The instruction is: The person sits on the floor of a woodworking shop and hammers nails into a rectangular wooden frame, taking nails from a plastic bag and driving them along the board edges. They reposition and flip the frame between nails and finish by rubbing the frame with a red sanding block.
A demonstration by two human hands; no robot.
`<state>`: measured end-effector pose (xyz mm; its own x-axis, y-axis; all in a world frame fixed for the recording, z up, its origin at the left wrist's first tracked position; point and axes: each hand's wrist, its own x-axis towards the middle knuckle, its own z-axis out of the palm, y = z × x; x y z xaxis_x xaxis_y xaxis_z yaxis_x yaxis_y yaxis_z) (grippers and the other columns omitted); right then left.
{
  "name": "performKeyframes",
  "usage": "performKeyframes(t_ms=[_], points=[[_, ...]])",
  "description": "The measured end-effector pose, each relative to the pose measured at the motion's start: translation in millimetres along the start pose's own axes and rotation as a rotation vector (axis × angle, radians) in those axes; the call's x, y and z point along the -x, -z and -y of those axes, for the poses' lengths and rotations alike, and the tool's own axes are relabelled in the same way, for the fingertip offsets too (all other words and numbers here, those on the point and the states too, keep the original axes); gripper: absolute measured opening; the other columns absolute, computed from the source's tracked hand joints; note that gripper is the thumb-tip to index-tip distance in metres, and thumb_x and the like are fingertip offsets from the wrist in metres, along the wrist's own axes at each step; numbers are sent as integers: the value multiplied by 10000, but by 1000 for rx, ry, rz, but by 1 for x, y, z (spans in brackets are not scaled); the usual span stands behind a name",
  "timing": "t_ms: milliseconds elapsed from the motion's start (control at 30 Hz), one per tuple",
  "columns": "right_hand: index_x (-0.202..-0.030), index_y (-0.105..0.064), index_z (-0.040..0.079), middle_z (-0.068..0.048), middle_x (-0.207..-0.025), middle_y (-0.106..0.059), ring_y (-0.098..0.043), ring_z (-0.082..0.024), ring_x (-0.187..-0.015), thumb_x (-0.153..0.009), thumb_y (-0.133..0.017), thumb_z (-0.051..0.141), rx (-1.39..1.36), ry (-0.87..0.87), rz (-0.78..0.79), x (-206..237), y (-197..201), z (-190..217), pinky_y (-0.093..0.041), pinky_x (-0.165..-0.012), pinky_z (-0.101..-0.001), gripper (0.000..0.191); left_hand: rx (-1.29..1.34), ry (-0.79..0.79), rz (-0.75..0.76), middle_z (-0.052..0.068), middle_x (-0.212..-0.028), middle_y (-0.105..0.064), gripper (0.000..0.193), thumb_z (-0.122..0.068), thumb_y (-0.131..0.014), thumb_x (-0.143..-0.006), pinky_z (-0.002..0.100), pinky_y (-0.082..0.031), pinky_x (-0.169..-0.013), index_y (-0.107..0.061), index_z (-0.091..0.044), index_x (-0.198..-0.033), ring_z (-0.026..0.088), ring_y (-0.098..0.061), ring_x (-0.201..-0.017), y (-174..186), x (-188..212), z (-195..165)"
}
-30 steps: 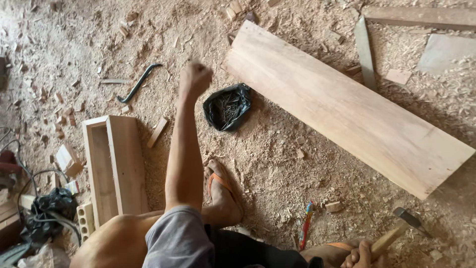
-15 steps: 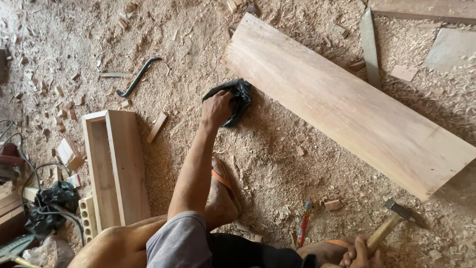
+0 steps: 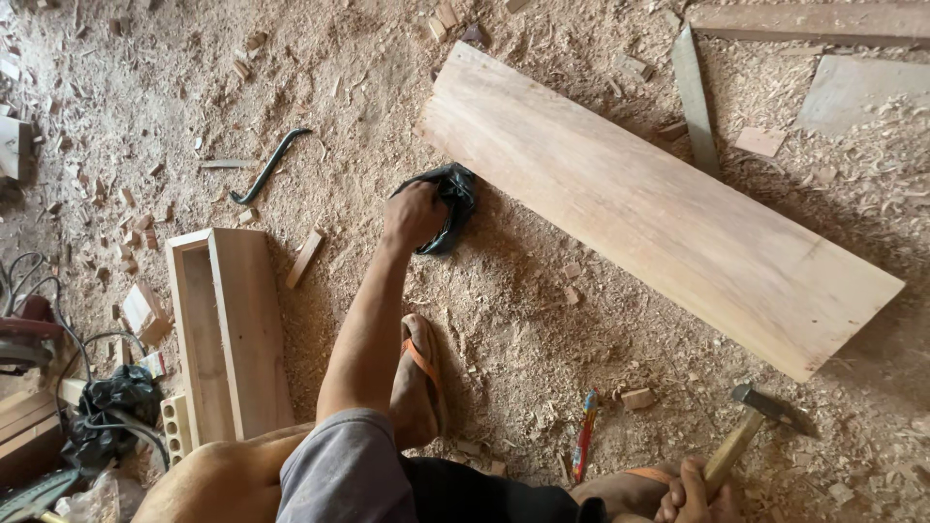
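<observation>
The left hand [image 3: 412,215] gripped a crumpled black plastic bag [image 3: 448,201] just beside the smooth, pale plank [image 3: 649,203]. The right hand [image 3: 690,494] clasped a wooden-handled hammer [image 3: 751,426] below the plank.

Bag [image 3: 448,203] lies between plank [image 3: 649,203] and open box [image 3: 228,334].

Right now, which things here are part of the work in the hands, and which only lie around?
In hand:
left hand in the black bag
right hand gripping the hammer

Lying about:
long plank
bent black bar
open wooden box
red pencil
</observation>
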<state>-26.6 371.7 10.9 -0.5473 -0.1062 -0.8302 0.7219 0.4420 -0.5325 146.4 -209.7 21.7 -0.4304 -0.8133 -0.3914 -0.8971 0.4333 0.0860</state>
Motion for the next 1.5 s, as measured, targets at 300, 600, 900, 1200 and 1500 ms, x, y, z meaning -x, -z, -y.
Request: performKeyframes(t_ms=[300,600,900,1200,1500], points=[[-1176,-444,77,-64,-632,-400,-373,-153,-397,-1026,-570,190,-23,-4,11,-2,3,2,-341,-357,-352,226,892,83,-157,-12,-798,-708,250,-268,-625,-956,225,-539,-522,-760,-67,-1018,37,-630,-617,11,32,28],[-1138,-455,52,-46,-601,-383,-350,-140,-378,-999,-566,144,-52,73,55,-4,1,3,-329,-333,-343,200,1088,211,-122,35,-834,-719,203,-232,-617,-1021,245,-533,-574,-717,-55,-1014,78,-605,-653,2,43,31],[-1112,-473,74,-37,-593,-382,-340,-132,-365,-981,-584,150,-105,51,112,-9,6,4,-325,-325,-337,188,1067,201,-68,99,-887,-752,294,-114,-690,-919,271,-586,-621,-603,-61,-1195,121,-700,-721,1,44,-3],[-1121,-484,84,-50,-587,-412,-376,-142,-365,-973,-588,173,-102,39,181,-12,15,4,-361,-323,-357,202,344,-142,-386,119,-1009,-793,204,-136,-628,-994,367,-610,-770,-791,-70,-1097,218,-764,-804,-11,25,-22],[-1121,-506,59,-66,-605,-452,-395,-136,-390,-1002,-579,179,-76,91,120,10,8,18,-349,-330,-347,184,29,-183,-452,72,-638,-692,326,-252,-594,-1028,409,-459,-533,-717,-106,-762,198,-577,-489,-12,24,-36]])
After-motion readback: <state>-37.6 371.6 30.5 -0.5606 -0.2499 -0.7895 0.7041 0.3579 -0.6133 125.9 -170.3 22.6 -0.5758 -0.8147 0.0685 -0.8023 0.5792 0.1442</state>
